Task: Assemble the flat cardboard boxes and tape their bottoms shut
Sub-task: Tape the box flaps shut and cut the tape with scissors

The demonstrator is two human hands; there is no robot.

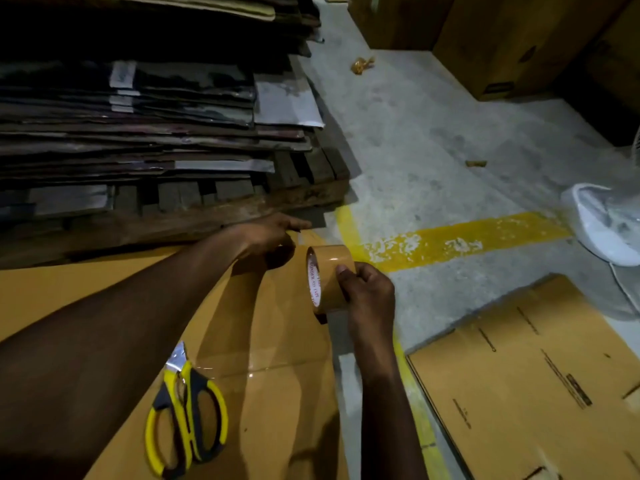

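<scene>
A cardboard box [277, 410] stands in front of me with its brown top face up. My right hand [369, 292] grips a roll of brown packing tape [329, 278] above the box's right edge. My left hand [266, 237] reaches over the far end of the box and pinches the tape's free end, index finger pointing right. A glossy strip of tape [242, 327] runs along the box's seam. Yellow-and-black scissors [187, 410] lie shut on the box near me.
A tall stack of flat cardboard [138, 133] on a wooden pallet [242, 202] fills the left. Another flat box [536, 386] lies on the concrete floor at right. Yellow floor lines [450, 240], a white fan base [609, 223] and brown cartons [519, 39] lie beyond.
</scene>
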